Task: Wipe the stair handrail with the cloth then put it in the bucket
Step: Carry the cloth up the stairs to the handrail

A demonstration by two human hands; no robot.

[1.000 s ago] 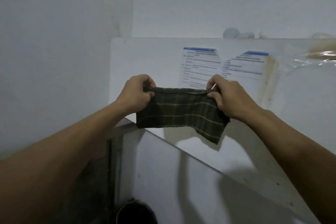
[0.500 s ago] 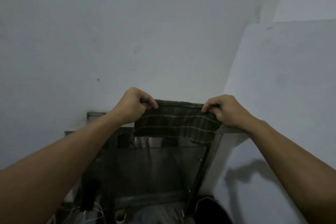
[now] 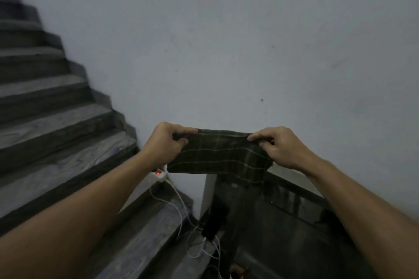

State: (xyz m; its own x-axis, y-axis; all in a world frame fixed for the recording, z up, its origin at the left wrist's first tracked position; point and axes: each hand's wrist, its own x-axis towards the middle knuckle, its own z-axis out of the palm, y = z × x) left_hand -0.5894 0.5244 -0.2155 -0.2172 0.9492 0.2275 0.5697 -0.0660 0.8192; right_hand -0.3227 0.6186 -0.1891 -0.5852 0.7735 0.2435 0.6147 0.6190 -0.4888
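A dark green checked cloth [image 3: 221, 154] is stretched flat between both hands in front of a pale wall. My left hand [image 3: 166, 144] pinches its upper left corner, my right hand [image 3: 275, 146] its upper right corner. The cloth hangs down from the top edge, folded. Below the cloth a dark rail or panel edge [image 3: 292, 188] slopes down to the right; whether it is the handrail I cannot tell. No bucket shows in this view.
Grey stone stairs [image 3: 52, 124] climb at the left. A white power strip with a red light [image 3: 158, 174] sits on a lower step, with white cables [image 3: 197, 233] trailing down. A dark panel [image 3: 283, 233] fills the lower right.
The view has swung left: the papers on the white wall and the dark round object at the bottom have gone, and the stairs now show. Both hands keep the cloth stretched between them.
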